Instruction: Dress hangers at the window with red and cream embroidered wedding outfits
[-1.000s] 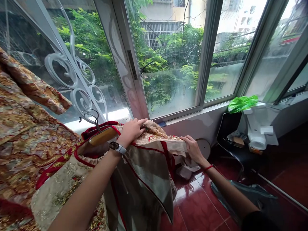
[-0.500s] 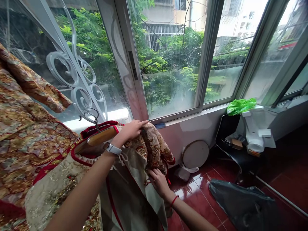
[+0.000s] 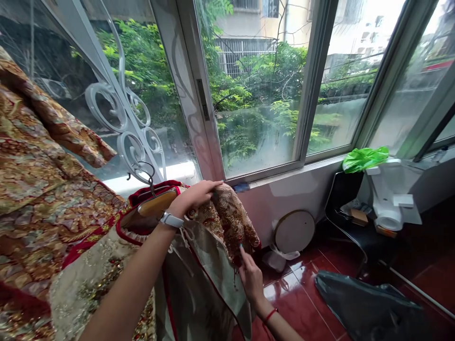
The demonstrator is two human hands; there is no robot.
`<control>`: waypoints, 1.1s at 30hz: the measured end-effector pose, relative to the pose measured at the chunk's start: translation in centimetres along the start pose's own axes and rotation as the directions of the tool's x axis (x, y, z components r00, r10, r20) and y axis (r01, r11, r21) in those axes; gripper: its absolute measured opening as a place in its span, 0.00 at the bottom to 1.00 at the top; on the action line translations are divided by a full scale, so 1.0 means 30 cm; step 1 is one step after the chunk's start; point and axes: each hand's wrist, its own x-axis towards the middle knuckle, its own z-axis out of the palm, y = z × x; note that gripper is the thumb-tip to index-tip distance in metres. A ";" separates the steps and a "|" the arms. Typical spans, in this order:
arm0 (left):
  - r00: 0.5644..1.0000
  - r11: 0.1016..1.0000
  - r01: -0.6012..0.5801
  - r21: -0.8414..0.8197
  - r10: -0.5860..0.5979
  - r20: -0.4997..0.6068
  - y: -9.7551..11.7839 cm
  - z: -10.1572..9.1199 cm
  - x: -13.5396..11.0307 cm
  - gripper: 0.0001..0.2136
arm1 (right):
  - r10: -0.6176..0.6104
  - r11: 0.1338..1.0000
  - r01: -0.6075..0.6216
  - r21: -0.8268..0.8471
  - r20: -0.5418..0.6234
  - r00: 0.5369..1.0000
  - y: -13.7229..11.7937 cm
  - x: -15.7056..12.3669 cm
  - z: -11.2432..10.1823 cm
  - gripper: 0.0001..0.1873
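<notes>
An embroidered jacket (image 3: 199, 265), beige with red piping and gold sequins, hangs on a wooden hanger (image 3: 152, 204) with a metal hook. My left hand (image 3: 195, 196), with a watch (image 3: 171, 219) on its wrist, lies over the jacket's shoulder, fingers stretched toward the top of the sequined sleeve (image 3: 232, 220). Lower down, my right hand (image 3: 250, 274), wearing a red cord bracelet (image 3: 270, 315), is at the sleeve's lower edge. Its index finger points up at the sequins; the other fingers are partly bent beside the cloth, and nothing is visibly held.
Patterned gold fabric (image 3: 42, 180) hangs at the left, near white scrolled ironwork (image 3: 131, 147). Windows (image 3: 263, 104) run along the wall. At the right stand a black chair (image 3: 344, 222) and a white appliance (image 3: 389, 194) beneath a green bag (image 3: 366, 158). Dark plastic (image 3: 369, 298) lies on red tiles.
My right hand has shifted from the inner part of the sleeve to its lower outer edge, and its index finger now extends upward. My left hand stays on the shoulder. The view has shifted slightly.
</notes>
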 end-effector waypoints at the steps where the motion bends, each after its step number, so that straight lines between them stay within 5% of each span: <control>1: 1.000 1.000 0.011 0.002 -0.011 -0.003 0.009 -0.004 -0.004 0.30 | 0.006 1.000 -0.007 -0.009 -0.025 1.000 -0.015 0.025 0.004 0.48; 4: 0.998 0.999 0.046 0.026 -0.045 -0.031 0.042 -0.011 -0.014 0.27 | 0.043 0.999 -0.044 -0.003 -0.037 0.998 -0.063 0.117 0.037 0.58; 8: 0.980 0.975 0.179 0.133 -0.164 -0.118 0.076 0.015 -0.009 0.28 | 0.094 0.988 -0.093 0.126 -0.006 0.996 -0.051 0.164 -0.005 0.47; 13: 0.951 0.930 0.270 0.251 -0.217 -0.222 0.082 0.065 0.007 0.24 | -0.042 0.968 0.022 0.251 0.075 0.996 0.025 0.243 -0.395 0.26; 16: 0.948 0.924 0.273 0.266 -0.212 -0.235 0.073 0.077 0.011 0.23 | -0.113 0.980 0.082 0.182 0.167 0.980 0.001 0.366 -0.625 0.27; 18: 0.946 0.923 0.275 0.270 -0.211 -0.246 0.070 0.078 0.015 0.22 | -0.129 0.988 0.115 0.101 0.155 0.979 -0.028 0.397 -0.685 0.32; 21: 0.939 0.916 0.296 0.272 -0.225 -0.261 0.079 0.080 0.022 0.21 | -0.132 0.991 0.133 -0.025 0.039 0.990 -0.058 0.275 -0.602 0.35; 23: 0.936 0.913 0.307 0.269 -0.238 -0.261 0.093 0.083 0.021 0.20 | -0.104 0.992 0.104 -0.064 0.012 0.995 -0.077 0.126 -0.453 0.37; 26: 0.934 0.919 0.305 0.249 -0.237 -0.269 0.115 0.087 0.007 0.19 | 0.011 0.999 -0.003 -0.047 0.168 0.986 -0.134 -0.038 -0.176 0.47; 30: 0.947 0.935 0.259 0.241 -0.196 -0.256 0.124 0.084 -0.009 0.19 | 0.120 0.981 -0.090 -0.174 0.171 0.978 -0.227 -0.018 0.094 0.46; 33: 0.959 0.945 0.225 0.239 -0.170 -0.229 0.125 0.073 -0.002 0.19 | 0.093 0.953 -0.029 -0.303 0.200 0.975 -0.257 0.041 0.153 0.43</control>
